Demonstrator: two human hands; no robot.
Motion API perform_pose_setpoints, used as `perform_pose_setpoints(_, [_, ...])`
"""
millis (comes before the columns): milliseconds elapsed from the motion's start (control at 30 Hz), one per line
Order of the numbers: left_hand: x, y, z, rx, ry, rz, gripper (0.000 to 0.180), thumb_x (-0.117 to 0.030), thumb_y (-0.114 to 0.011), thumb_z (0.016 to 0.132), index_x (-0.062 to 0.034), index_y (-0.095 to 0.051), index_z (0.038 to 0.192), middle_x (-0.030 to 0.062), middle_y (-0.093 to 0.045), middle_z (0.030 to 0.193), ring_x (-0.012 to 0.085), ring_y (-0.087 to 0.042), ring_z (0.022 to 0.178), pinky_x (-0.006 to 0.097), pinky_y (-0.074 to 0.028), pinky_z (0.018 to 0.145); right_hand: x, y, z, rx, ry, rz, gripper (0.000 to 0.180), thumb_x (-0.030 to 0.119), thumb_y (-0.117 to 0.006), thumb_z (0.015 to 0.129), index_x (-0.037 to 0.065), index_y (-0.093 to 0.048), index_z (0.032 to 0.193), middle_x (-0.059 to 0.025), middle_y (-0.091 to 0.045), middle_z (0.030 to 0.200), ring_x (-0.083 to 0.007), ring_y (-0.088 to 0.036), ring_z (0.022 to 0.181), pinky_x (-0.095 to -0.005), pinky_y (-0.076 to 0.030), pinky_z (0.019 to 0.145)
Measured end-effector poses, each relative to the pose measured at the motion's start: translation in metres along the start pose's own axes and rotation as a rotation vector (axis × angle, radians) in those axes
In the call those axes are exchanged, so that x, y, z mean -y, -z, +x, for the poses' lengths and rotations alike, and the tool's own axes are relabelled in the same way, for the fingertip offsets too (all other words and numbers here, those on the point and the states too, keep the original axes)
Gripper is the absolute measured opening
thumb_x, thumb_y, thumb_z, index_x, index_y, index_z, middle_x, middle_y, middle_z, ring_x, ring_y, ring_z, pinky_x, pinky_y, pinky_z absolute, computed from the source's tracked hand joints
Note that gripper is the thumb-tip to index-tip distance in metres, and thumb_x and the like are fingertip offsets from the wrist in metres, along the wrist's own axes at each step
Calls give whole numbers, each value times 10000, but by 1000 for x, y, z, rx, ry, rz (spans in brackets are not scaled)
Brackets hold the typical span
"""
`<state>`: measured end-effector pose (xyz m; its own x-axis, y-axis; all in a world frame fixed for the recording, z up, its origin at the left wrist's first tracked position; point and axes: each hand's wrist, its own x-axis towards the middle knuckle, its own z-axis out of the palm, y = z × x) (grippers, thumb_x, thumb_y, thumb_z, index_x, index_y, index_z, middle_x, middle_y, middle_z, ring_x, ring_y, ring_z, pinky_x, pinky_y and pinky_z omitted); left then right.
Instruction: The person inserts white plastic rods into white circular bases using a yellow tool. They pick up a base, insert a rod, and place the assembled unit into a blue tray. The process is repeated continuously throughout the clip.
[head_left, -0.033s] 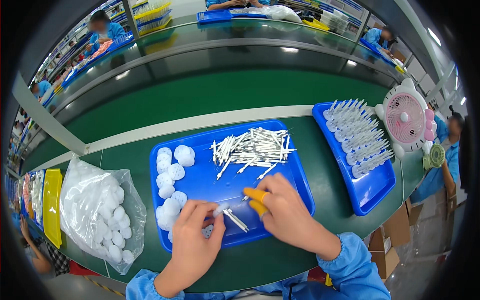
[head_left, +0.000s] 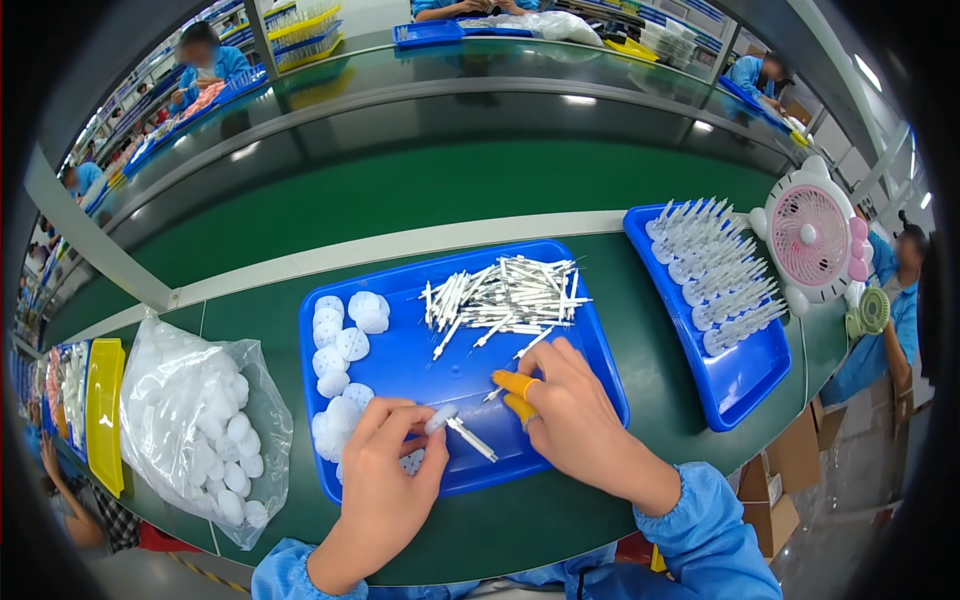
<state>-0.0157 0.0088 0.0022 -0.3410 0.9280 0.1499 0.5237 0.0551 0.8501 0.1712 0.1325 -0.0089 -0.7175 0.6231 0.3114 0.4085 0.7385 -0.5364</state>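
Note:
My left hand (head_left: 392, 470) is closed in a pinch on a round white disc (head_left: 440, 418) over the near part of a blue tray (head_left: 455, 375). White rods (head_left: 472, 441) stick out from this disc toward the lower right. My right hand (head_left: 575, 410), with yellow finger covers (head_left: 516, 388) on two fingers, pinches a thin white rod (head_left: 492, 395). Only its narrow tip shows, a little to the right of the disc and apart from it. A heap of white rods (head_left: 505, 295) lies in the tray's far right part, and white discs (head_left: 352, 343) with small holes line its left side.
At left lies a clear plastic bag (head_left: 205, 430) of white discs, beside a yellow tray (head_left: 106, 415). To the right, a second blue tray (head_left: 745, 395) holds rows of discs with upright rods (head_left: 715, 280). Beyond it stands a pink-and-white fan (head_left: 808, 235). Co-workers sit farther off.
My right hand has shifted slightly up and away from the disc, with the rod tip still between its fingers. My left hand stays almost in place, with the disc tilted a little differently.

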Motion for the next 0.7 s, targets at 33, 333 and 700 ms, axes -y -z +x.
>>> perform_pose_setpoints(33, [-1, 2, 2, -6, 19, -21, 124, 38, -740, 926, 49, -699, 1042, 144, -659, 1053, 273, -754, 862, 354, -659, 740, -1, 2, 2, 2, 4, -59, 198, -73, -730, 713, -60, -766, 907, -183, -648, 1035, -369, -599, 967, -430, -483, 835])
perform_pose_setpoints(333, [-8, 6, 3, 97, 144, -133, 128, 48, -738, 927, 45, -703, 1050, 135, -674, 1027, 236, -749, 904, 343, -672, 790, 32, 18, -9, 187, 3, 325, 441, -65, -704, 724, -78, -699, 1165, -151, -630, 1050, -352, -577, 982, -450, -465, 862])
perform_pose_setpoints(700, [-9, 3, 1, 89, 50, -69, 149, 52, -752, 910, 52, -693, 1047, 137, -680, 1000, 229, -752, 867, 349, -673, 776, 16, 9, -13, 181, 70, 235, 480, -105, -666, 711, -66, -753, 1181, -136, -599, 977, -333, -574, 919, -431, -486, 814])
